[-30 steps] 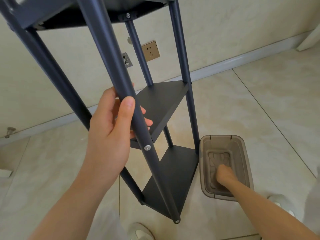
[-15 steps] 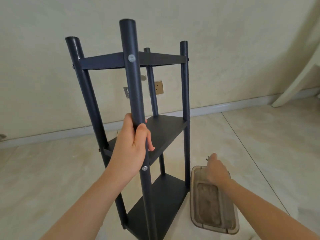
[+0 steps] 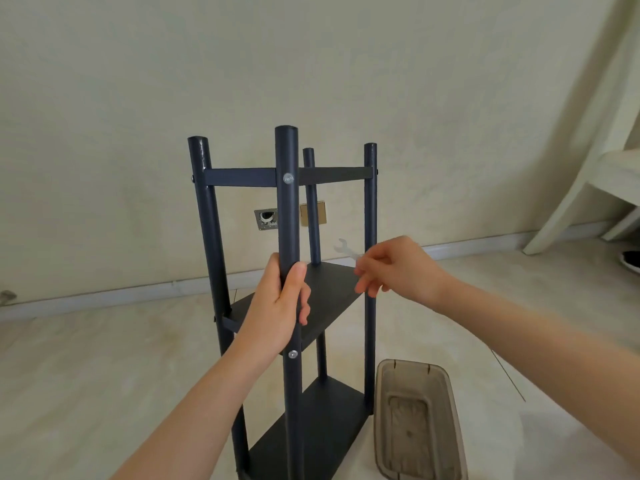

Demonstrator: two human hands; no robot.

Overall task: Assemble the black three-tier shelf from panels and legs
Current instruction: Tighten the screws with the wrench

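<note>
At frame centre, the left hand (image 3: 277, 306) fingers wrap the shelf (image 3: 332, 299)'s front leg (image 3: 287, 209), while the right hand (image 3: 398, 268) fingers pinch a small wrench (image 3: 346, 249).

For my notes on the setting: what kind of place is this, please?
Likely a room in a home: pale tiled floor, a wall socket above a baseboard, and white furniture at the right.
</note>
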